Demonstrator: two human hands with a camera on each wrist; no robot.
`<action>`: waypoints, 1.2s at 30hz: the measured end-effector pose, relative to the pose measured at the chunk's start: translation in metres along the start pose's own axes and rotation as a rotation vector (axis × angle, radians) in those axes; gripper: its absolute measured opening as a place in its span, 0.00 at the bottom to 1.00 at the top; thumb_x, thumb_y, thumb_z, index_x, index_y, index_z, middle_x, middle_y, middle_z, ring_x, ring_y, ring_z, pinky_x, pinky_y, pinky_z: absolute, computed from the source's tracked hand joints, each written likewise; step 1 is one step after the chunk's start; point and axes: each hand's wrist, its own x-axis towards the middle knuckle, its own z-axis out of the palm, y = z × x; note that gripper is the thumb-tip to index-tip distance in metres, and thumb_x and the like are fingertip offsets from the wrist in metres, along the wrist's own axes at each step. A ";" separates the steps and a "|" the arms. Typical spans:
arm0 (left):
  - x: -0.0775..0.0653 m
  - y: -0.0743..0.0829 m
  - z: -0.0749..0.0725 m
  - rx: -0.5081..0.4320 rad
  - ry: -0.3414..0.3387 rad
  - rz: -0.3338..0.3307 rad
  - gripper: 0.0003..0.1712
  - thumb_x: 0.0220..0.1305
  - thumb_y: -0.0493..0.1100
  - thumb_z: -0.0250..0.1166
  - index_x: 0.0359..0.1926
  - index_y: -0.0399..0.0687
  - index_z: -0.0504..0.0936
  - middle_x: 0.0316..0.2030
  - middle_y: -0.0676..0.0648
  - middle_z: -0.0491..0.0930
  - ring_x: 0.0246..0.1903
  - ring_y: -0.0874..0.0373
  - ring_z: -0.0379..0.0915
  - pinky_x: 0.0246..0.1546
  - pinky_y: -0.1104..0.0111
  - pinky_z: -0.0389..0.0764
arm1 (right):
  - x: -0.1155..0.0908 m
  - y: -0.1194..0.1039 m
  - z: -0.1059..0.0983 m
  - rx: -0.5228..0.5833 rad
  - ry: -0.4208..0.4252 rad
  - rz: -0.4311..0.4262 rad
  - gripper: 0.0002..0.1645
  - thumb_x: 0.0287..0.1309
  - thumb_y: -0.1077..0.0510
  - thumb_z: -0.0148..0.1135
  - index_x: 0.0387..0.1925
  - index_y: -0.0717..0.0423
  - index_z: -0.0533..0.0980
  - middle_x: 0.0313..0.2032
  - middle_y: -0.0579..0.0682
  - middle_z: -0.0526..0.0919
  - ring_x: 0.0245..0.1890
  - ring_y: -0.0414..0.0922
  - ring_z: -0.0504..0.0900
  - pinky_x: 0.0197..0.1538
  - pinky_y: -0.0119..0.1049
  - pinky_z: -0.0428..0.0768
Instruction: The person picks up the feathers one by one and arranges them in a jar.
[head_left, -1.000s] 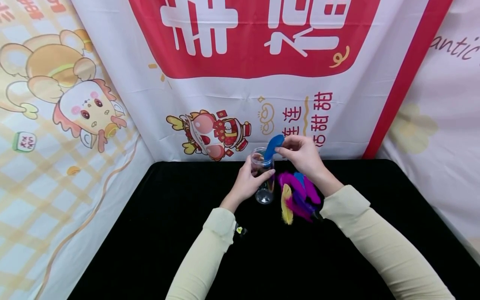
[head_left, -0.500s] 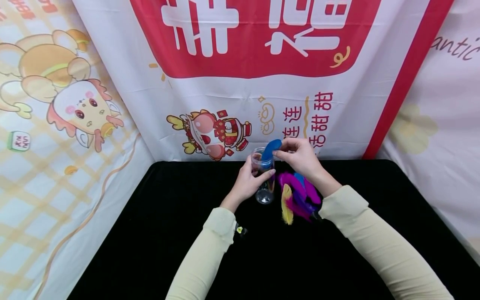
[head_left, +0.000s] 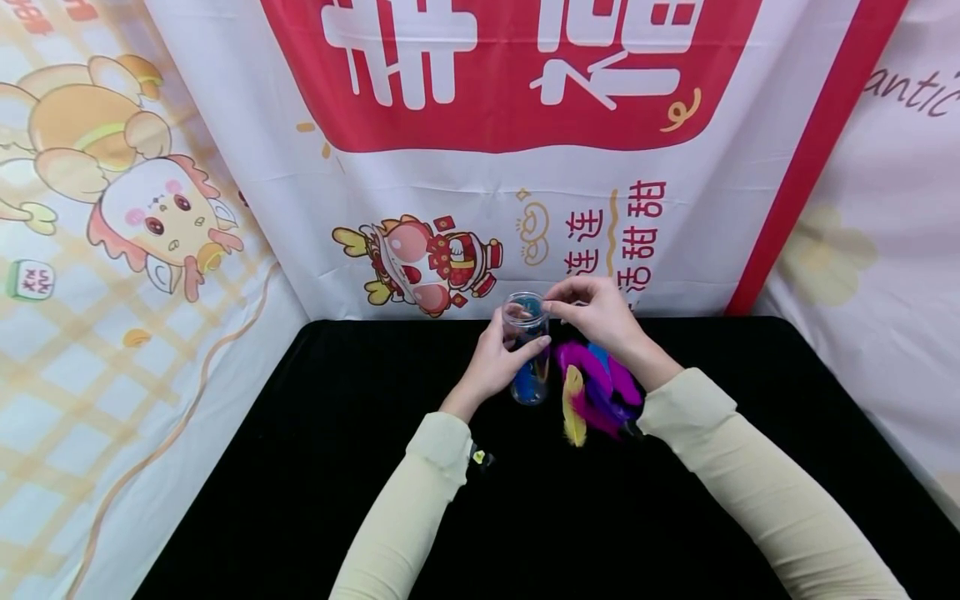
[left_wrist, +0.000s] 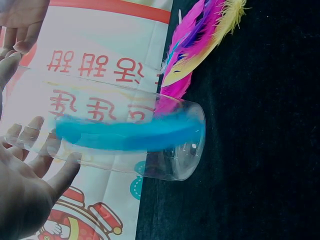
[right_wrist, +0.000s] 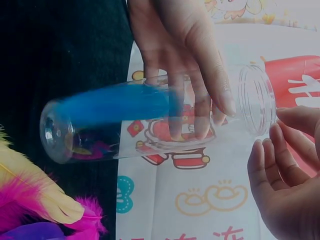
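Observation:
My left hand (head_left: 501,357) grips a clear plastic jar (right_wrist: 210,135) around its upper part, with fingers and thumb on opposite sides. The jar has a ribbed neck and no lid on its mouth. Inside it lies a blue feather (left_wrist: 135,134), reaching down to the base. My right hand (head_left: 596,315) is beside the jar's mouth, its thumb and fingers loosely bent close to the rim. Nothing shows between those fingers in the right wrist view (right_wrist: 292,175). Beside the jar is a pile of magenta and purple feathers (head_left: 600,392), with a yellow feather (head_left: 573,407) on its near side.
A black cloth covers the table (head_left: 337,500). Behind it hangs a red and white printed banner (head_left: 480,183), close to the jar. A patterned curtain (head_left: 112,292) borders the left side. Near the left cuff sits a small dark item (head_left: 482,457) with a yellow-green spot.
The blue feather has gone from the right fingers at the jar's mouth down to its base. The right hand has let it go. The left hand keeps its grip.

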 end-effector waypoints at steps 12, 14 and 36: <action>-0.002 -0.001 0.000 -0.009 -0.012 -0.012 0.44 0.66 0.59 0.70 0.73 0.49 0.59 0.61 0.45 0.76 0.61 0.51 0.74 0.67 0.46 0.70 | -0.006 0.003 -0.006 0.007 -0.044 0.009 0.11 0.64 0.55 0.71 0.44 0.56 0.86 0.44 0.52 0.87 0.38 0.49 0.84 0.40 0.38 0.84; -0.002 -0.001 0.000 -0.012 -0.010 -0.012 0.43 0.66 0.59 0.70 0.73 0.50 0.60 0.61 0.45 0.76 0.61 0.51 0.74 0.67 0.46 0.70 | -0.007 0.003 -0.008 0.016 -0.055 0.013 0.12 0.64 0.54 0.71 0.45 0.56 0.86 0.45 0.52 0.87 0.38 0.48 0.84 0.41 0.38 0.84; 0.000 -0.003 0.000 -0.029 -0.007 0.009 0.37 0.67 0.57 0.70 0.68 0.51 0.64 0.60 0.47 0.77 0.60 0.49 0.75 0.67 0.46 0.70 | -0.018 0.012 -0.027 -0.012 -0.093 0.071 0.14 0.66 0.55 0.70 0.49 0.57 0.84 0.48 0.55 0.86 0.44 0.49 0.85 0.43 0.37 0.84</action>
